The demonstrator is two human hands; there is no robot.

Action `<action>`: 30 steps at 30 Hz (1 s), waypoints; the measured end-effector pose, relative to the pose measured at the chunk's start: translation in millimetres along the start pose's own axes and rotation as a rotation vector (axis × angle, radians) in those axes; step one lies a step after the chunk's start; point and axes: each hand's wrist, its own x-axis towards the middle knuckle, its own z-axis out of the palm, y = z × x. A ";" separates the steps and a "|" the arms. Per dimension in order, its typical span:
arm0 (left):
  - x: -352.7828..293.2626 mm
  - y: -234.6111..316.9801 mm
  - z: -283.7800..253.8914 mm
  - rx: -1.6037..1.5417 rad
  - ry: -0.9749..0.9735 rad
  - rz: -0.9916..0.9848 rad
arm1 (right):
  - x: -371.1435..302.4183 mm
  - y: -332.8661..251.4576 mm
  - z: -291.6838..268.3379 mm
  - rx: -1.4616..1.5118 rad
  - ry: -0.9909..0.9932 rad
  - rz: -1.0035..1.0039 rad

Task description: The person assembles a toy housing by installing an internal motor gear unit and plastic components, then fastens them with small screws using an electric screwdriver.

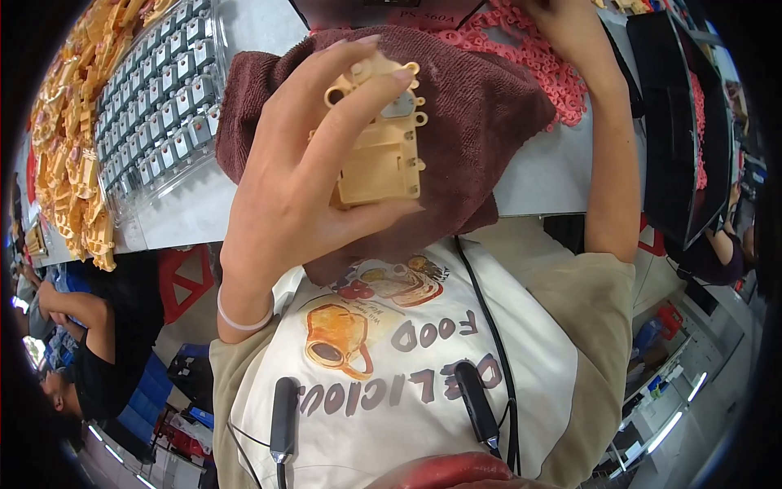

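Observation:
My left hand (301, 155) is closed around a pale yellow plastic housing (379, 167), holding it over a dark maroon towel (464, 106). The housing has small ring lugs along its right side, a round hole near the top, and a grey piece set into its upper half. Up at the top edge of the picture, my right hand (562, 24) reaches among small pink ring-shaped parts (562, 98). Its fingertips are cut off by the frame, so whether they grip anything is hidden.
A clear tray (208, 73) of grey-and-white motor-like units stands at left, beside a heap of yellow housings (77, 163). A dark machine (391, 12) sits at the back. Right of my forearm is a black bin (680, 122). Other people sit nearby.

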 end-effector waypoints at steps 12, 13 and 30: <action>20.2 -9.5 -9.0 -0.137 -0.169 0.180 | -11.8 -10.0 -24.1 0.036 -0.011 0.148; 17.9 -8.5 -8.0 -0.128 -0.153 0.158 | -5.3 -14.3 -19.9 0.043 -0.011 0.141; 14.1 -7.8 -0.3 -0.161 -0.097 0.134 | 10.4 -18.7 -10.2 0.037 0.093 -0.151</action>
